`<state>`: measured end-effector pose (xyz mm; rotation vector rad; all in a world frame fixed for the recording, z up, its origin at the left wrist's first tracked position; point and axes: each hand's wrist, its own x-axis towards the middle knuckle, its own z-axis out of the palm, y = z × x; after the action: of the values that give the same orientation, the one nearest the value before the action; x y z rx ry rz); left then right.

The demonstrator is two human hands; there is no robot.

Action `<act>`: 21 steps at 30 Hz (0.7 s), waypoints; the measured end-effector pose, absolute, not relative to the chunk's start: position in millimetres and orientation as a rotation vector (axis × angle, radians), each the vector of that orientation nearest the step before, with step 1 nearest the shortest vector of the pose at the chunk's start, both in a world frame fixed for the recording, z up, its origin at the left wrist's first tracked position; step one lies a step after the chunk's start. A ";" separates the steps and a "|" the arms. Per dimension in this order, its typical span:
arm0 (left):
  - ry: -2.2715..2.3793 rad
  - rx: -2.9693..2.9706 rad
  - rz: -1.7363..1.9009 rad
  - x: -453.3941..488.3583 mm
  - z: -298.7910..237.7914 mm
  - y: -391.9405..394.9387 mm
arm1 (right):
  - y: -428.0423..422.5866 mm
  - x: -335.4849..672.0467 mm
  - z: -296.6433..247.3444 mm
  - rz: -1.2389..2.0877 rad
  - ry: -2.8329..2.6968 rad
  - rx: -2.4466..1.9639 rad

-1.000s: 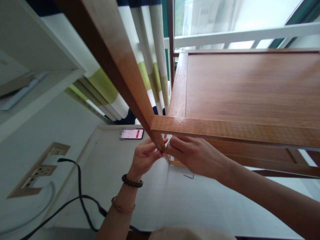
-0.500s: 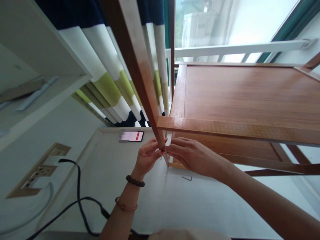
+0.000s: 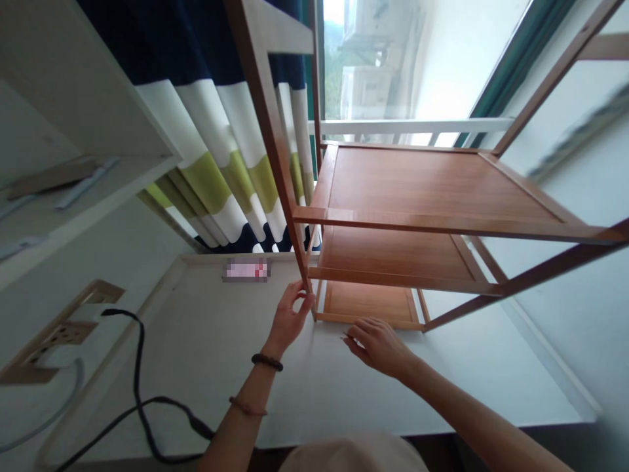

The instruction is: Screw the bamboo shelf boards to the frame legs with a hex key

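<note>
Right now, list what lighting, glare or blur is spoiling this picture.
Head view, top: bright daylight washes out much of the window; head view, left: the white shelf sits in dim light; head view, left of centre: a pixelated rectangle hides its details; head view, near the right hand: the piece in its fingers is too small to identify.

The three-tiered brown wooden shelf (image 3: 403, 249) stands on the flat white desk (image 3: 211, 341); left of it lies the rectangular pink-screened phone (image 3: 246, 269) (before the long striped fabric curtain (image 3: 211, 177)).
</note>
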<state>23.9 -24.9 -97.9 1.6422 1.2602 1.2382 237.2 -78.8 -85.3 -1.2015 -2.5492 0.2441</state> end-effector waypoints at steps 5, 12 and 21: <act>1.351 1.680 1.106 28.8 -107.5 -28.9 | -82.2 261.1 -164.0 0.756 -2.487 -1.752; 1.527 1.787 0.938 28.7 -146.0 -28.5 | -72.4 277.3 -212.3 0.745 -2.353 -1.964; 1.977 1.871 0.749 15.1 -251.6 -71.8 | -82.5 284.5 -233.2 0.668 -2.267 -1.930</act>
<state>15.1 -71.8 -251.6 1.8709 1.9766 0.7494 284.5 -82.5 -233.2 -1.9300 -2.2673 0.6683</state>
